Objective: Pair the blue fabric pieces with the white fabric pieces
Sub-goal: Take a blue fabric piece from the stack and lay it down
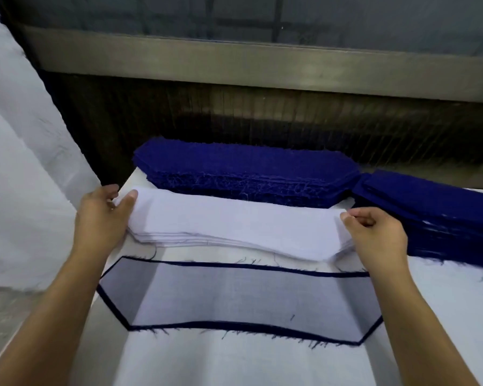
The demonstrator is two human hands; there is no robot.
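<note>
White cloth covers the table (444, 302), and from the head view I see a stack of white pieces (234, 224) mid-table, blue stacks (246, 176) just behind it, and a finished pair (240, 296), white laid on blue, lying nearest. The left hand (103, 215) grips the white stack's left end, thumb on top, while the right hand (374, 235) pinches its right corner. I judge these sheets light, limp and clingy, so I'd take only the top ply by both ends.
</note>
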